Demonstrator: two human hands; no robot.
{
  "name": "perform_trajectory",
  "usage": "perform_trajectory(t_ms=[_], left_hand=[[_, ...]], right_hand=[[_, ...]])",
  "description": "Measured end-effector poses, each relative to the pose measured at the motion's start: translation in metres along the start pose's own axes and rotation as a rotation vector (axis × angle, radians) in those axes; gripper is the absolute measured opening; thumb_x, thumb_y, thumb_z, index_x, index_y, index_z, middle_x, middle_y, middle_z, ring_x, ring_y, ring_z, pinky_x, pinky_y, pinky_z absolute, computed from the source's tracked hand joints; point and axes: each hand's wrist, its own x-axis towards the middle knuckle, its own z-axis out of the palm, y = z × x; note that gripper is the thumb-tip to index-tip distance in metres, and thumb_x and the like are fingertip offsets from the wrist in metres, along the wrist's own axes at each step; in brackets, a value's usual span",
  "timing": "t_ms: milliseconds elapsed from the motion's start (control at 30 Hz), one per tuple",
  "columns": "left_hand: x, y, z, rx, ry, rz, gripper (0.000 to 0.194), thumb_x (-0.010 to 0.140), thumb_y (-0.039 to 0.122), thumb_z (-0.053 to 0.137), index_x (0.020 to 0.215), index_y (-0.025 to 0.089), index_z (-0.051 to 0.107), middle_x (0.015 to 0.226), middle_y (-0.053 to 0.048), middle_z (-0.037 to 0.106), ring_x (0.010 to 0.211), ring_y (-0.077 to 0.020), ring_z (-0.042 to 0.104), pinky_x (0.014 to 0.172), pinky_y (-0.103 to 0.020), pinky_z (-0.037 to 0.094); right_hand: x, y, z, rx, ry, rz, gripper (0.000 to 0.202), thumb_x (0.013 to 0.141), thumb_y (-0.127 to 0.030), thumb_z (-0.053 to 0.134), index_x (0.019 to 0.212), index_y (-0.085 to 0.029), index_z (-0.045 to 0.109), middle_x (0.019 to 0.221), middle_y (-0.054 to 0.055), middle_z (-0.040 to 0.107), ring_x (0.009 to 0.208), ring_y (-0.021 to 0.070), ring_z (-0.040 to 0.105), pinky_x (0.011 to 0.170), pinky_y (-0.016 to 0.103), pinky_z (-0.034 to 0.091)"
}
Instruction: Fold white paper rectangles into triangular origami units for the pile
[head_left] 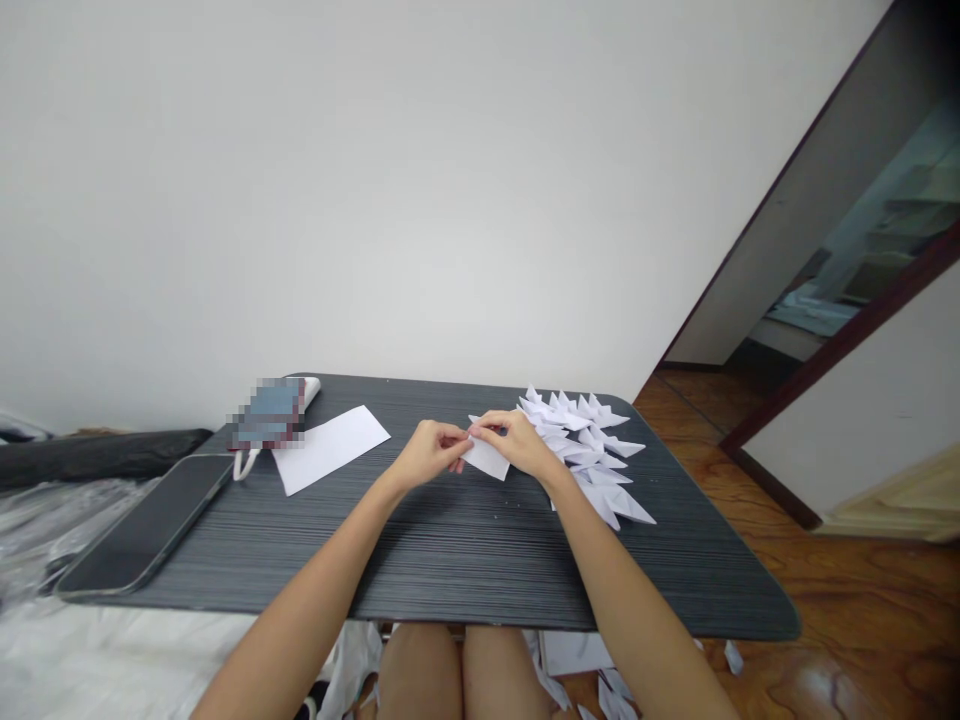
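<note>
Between my hands, above the middle of the dark table (465,560), is a small folded piece of white paper (489,459). My left hand (433,452) pinches its left corner between thumb and fingers. My right hand (517,440) grips its upper edge, thumb close to the left thumb. The fingertips hide part of the paper's top. Just right of my right hand lies a cluster of folded white paper boats (592,450) with pointed ends, partly covered by my right wrist.
At the left lie white paper sheets (334,448), a blurred-out item (270,412) with a white cable loop (244,465), and a large black phone (150,525) along the table's left edge. A white wall (450,200) stands behind. Paper scraps (615,695) lie on the floor below.
</note>
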Motion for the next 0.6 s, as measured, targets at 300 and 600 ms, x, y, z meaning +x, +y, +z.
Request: perform_trajectory(t_ms=[300, 600], left_hand=[[0.0, 0.003, 0.0, -0.005, -0.036, -0.013, 0.027, 0.076, 0.028, 0.045, 0.057, 0.012, 0.055, 0.045, 0.001, 0.055, 0.038, -0.0053, 0.043, 0.043, -0.017, 0.035], [0.001, -0.002, -0.006, -0.157, 0.001, -0.163, 0.02, 0.073, 0.027, 0.05, 0.062, 0.011, 0.053, 0.038, 0.002, 0.05, 0.032, -0.0067, 0.045, 0.036, -0.016, 0.031]], right_hand=[[0.002, 0.007, 0.004, 0.144, 0.042, 0.189, 0.015, 0.068, -0.024, 0.056, 0.062, -0.012, 0.063, 0.058, 0.002, 0.061, 0.053, 0.0107, 0.05, 0.05, 0.021, 0.036], [-0.001, 0.008, 0.002, 0.093, -0.036, 0.182, 0.018, 0.069, -0.025, 0.054, 0.064, -0.011, 0.063, 0.059, 0.003, 0.061, 0.054, 0.0121, 0.052, 0.05, 0.021, 0.037]])
